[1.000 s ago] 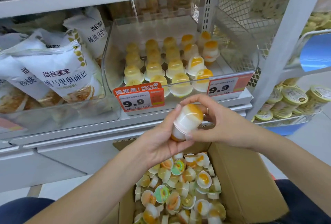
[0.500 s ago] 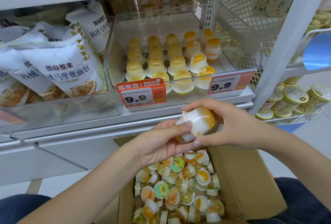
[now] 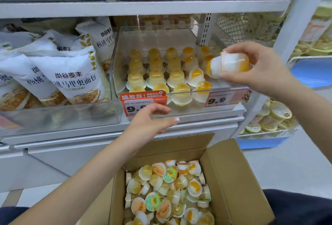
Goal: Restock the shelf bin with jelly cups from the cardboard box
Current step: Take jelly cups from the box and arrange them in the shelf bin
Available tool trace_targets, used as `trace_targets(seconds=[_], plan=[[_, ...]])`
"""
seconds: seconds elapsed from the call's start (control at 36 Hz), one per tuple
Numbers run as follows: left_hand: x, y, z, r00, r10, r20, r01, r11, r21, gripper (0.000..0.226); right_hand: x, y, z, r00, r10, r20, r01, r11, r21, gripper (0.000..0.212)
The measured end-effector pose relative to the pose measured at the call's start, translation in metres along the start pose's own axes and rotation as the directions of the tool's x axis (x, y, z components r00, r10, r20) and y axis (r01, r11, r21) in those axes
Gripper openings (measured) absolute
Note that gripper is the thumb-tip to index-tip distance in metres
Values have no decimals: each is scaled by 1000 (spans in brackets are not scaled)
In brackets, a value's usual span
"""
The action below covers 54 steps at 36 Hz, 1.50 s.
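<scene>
My right hand [image 3: 258, 66] grips two stacked white-and-orange jelly cups [image 3: 229, 65] on their side, held over the right end of the clear shelf bin [image 3: 181, 35]. Rows of upside-down yellow jelly cups [image 3: 177, 77] stand in the bin. My left hand [image 3: 149, 122] hovers empty with relaxed fingers in front of the orange 9.9 price tag [image 3: 142, 102]. Below, the open cardboard box [image 3: 239, 179] holds several loose jelly cups [image 3: 170, 190].
Left of the bin lie white bread bags [image 3: 71, 79] in another clear bin. A white shelf post [image 3: 296, 18] stands at the right, with a blue basket of yellow lidded cups [image 3: 269, 122] beyond it. A shelf board [image 3: 143, 8] runs above the bin.
My right hand rose with the jelly cups from in front of the shelf edge to the bin's right end. My left hand let go of them and stayed low.
</scene>
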<state>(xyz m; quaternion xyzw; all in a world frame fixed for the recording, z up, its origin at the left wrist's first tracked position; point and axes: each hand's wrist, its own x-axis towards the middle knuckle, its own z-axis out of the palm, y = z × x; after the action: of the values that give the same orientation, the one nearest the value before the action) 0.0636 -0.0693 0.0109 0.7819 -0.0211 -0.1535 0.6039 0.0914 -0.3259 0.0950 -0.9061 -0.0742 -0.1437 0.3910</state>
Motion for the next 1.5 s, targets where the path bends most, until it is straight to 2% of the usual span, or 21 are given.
trace_targets(seconds=[0.06,0.14,0.25,0.53,0.67,1.11,1.22,1.5], plan=[[4,-4,-6,996,60,-64,-53,993,109,27,33,1,-7,999,-23,41,33,965,-262,51],[5,-9,-9,995,89,-55,-79,983,164,30,74,11,-3,975,18,223,113,821,-560,59],[4,-14,-8,996,88,16,-89,971,221,42,101,31,17,895,186,405,210,626,-751,67],[11,-14,-7,997,80,-6,-77,976,205,36,111,53,39,845,285,453,213,596,-774,69],[11,-15,-7,996,85,-3,-83,977,198,36,109,59,45,839,291,460,209,608,-766,74],[12,-16,-7,997,79,8,-79,983,165,38,110,66,51,812,342,473,187,616,-766,68],[11,-15,-7,997,82,8,-83,983,164,39,109,65,51,809,340,479,194,615,-764,74],[9,-15,-8,996,89,27,-92,981,170,42,107,63,51,791,347,504,272,538,-798,75]])
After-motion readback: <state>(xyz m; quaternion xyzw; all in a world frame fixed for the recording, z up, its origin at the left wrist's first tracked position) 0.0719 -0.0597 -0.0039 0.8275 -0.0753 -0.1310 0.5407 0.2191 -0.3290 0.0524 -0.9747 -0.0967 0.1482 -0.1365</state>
